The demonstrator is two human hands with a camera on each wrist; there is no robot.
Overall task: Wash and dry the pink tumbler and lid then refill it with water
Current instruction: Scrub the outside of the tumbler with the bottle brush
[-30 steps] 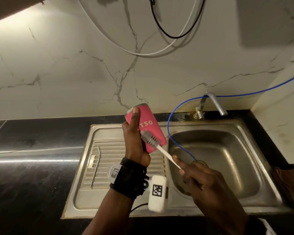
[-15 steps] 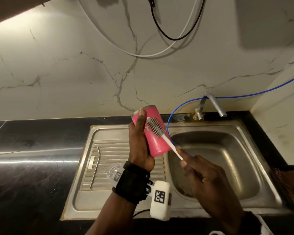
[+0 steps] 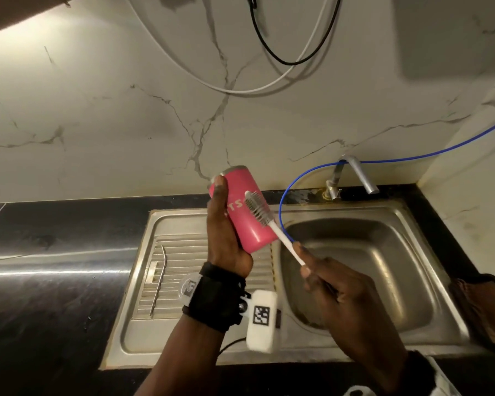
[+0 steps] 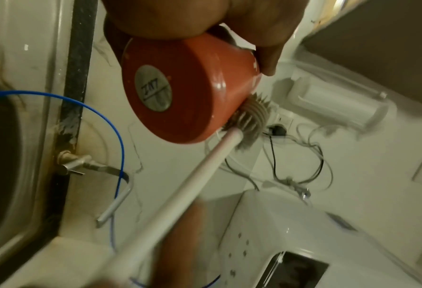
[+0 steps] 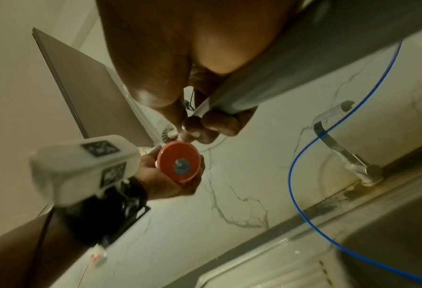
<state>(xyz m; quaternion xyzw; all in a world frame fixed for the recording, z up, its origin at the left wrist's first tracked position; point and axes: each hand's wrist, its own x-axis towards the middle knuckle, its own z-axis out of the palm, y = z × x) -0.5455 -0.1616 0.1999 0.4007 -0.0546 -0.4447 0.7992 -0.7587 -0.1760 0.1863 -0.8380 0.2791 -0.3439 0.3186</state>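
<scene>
From the head view, we hold the pink metal tumbler (image 3: 245,211) in our left hand (image 3: 226,238), fingers wrapped round it, tilted with its base toward our right hand (image 3: 335,284), whose fingers pinch the white bottle brush (image 3: 265,217). From the left wrist, bristles touch the tumbler's side near its base. From the right wrist, we face that base.

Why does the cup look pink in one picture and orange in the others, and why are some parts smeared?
Head view: warm dim light, the tumbler reads pink, with glare streaking the dark counter. Left wrist view: it turns orange, and the brush handle blurs nearby. Right wrist view: the white wrist camera is smeared.
</scene>
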